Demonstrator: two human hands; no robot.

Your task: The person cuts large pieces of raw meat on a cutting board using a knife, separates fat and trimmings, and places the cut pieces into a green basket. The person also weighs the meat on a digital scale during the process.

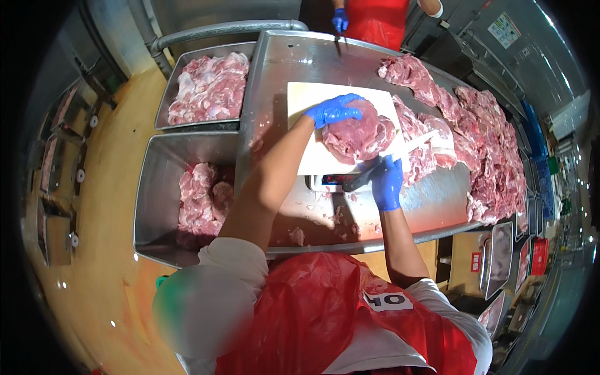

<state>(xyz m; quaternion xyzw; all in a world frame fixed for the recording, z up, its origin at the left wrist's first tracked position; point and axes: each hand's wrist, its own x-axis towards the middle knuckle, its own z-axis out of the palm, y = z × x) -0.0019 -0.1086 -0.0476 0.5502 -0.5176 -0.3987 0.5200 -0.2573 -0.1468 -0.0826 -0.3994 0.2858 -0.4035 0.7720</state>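
Note:
On a white cutting board (304,150) lies a rounded piece of raw meat (355,134). My left hand (336,112), in a blue glove, grips its upper left side with the fingers curved over the top. In my blue-gloved right hand (388,185), just below the board's right corner, is a knife (415,144). Its bright blade points up and right past the meat, and its dark handle sticks out left of the fist. A device with a small dark display (332,179), looking like a scale, shows partly under the board's near edge.
The board rests on a steel table (275,69). Many raw meat pieces (487,150) line its right side. Left of it stand a steel tray of meat (209,87) and a deep steel bin (156,187) with meat inside. Across the table is a person in a red apron (377,22).

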